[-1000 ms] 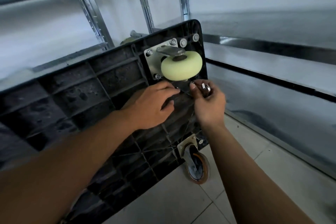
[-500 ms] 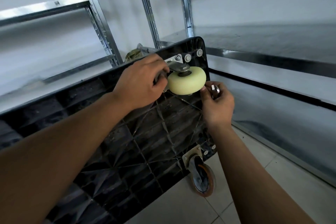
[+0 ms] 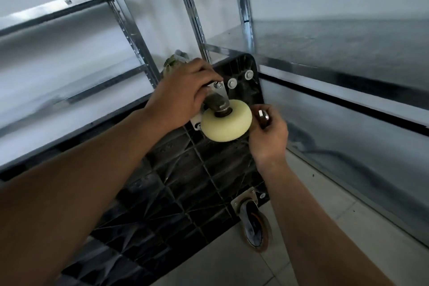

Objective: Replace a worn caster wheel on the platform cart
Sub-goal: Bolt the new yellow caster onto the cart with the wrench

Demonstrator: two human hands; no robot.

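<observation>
The black platform cart stands on its side with its ribbed underside facing me. A pale yellow caster wheel sits in a metal bracket at the cart's upper corner. My left hand grips that bracket at its mounting plate, fingers curled beside a bolt. My right hand is just right of the wheel and pinches a small shiny metal tool. A worn dark caster with an orange rim is mounted at the cart's lower corner, touching the floor.
Metal shelving uprights and shelf boards surround the cart behind and to the right. Two more bolts with washers show on the cart's top corner. A greenish object lies behind the cart. Grey floor tiles lie below.
My left hand rose from the cart's underside below the wheel to the caster bracket and closed on it. My right hand stayed beside the wheel with the tool. My view tilted up.
</observation>
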